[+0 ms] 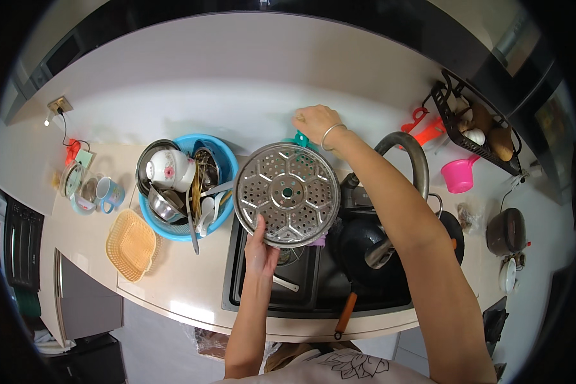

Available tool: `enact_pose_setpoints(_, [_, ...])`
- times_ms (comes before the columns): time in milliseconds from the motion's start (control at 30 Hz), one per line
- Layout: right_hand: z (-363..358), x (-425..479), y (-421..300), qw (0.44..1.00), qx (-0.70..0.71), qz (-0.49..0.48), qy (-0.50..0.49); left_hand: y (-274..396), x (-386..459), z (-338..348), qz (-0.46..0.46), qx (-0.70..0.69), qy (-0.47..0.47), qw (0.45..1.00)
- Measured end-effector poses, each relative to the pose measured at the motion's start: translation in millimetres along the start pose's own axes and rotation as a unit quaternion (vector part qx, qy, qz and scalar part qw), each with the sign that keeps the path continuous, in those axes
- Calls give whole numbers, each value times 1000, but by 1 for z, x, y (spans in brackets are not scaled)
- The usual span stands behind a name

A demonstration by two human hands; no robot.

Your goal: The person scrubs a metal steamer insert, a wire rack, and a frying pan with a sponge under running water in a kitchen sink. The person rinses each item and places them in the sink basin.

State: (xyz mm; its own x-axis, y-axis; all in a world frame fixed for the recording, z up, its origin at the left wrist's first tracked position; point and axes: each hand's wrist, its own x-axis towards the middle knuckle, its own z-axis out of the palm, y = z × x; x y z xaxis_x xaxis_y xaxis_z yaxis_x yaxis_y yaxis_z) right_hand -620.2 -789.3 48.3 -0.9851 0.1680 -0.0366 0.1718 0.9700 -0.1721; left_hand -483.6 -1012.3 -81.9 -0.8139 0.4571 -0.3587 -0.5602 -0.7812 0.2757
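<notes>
My left hand [263, 257] grips the near rim of a round perforated metal steamer rack [312, 192], thumb on top. The rack is held over the back of the black double sink [278, 305] and hides part of it. Behind the rack, my right hand [318, 126] is curled near the wall, wearing a bangle [332, 134]. Just below its fingers a green plastic item [301, 139] shows, partly hidden by the rack. Whether the fingers grip it cannot be told. A dark wok [365, 249] lies in the right basin under the curved faucet [420, 163].
Left of the sink stands a blue basket [173, 234] with bowls, spoons and chopsticks. Nearby are a yellow plastic basket [130, 245] and a blue mug [109, 192]. A pink scoop [457, 176] and a black rack [482, 151] hang on the right wall. A wooden handle [347, 309] overhangs the sink's front edge.
</notes>
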Motion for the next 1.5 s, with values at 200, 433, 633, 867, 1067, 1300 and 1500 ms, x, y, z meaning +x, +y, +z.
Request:
enact_pose_setpoints(200, [2, 0, 3, 1000, 7, -4, 5, 0, -4, 0, 31, 32, 10, 999])
enact_pose_setpoints(433, [-1, -1, -1, 1000, 11, -10, -14, -3, 9, -8, 16, 58, 0, 998])
enact_pose_setpoints(633, [1, -2, 2, 1000, 7, -10, -13, 1, 3, -7, 17, 39, -8, 999])
enact_pose_setpoints(867, [7, 0, 6, 999, 35, -9, 6, 6, 0, -6, 23, 27, -6, 999])
enact_pose_setpoints(1067, [9, -1, 7, 999, 35, -15, 9, 5, -2, -2, 23, 32, -11, 999])
enact_pose_setpoints(1300, [20, -2, 9, 999, 45, -14, 24, 8, -5, -3, 4, 35, 3, 999])
enact_pose_setpoints(1500, [27, -5, 8, 998, 58, 1, 21, 9, -13, -6, 10, 33, 23, 999])
